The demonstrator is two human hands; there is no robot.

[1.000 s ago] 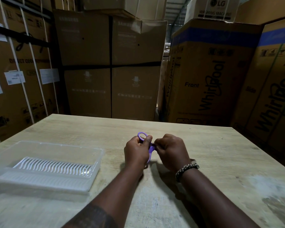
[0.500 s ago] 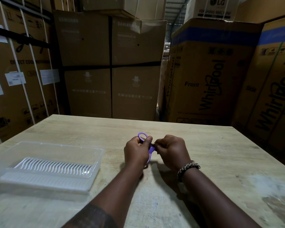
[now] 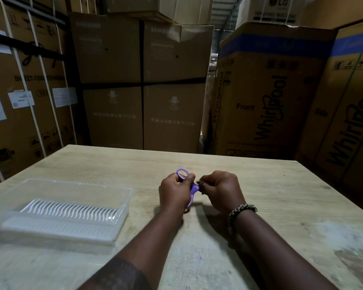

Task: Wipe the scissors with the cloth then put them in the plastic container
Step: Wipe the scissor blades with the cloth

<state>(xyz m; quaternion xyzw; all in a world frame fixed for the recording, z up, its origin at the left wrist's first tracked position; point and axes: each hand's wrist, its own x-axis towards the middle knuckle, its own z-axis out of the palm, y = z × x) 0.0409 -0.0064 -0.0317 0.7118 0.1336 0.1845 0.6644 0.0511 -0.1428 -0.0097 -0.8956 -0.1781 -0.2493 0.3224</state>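
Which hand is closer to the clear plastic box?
Left. The left hand is right of the plastic box, apart from it; the right hand is farther right, past the left one.

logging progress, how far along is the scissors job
Done: nothing visibly. In hand: left hand grips the purple-handled scissors, right hand pinches them near the pivot; no cloth shows, so wiping is unconfirmed. Left: putting them in the clear plastic container, which holds no scissors.
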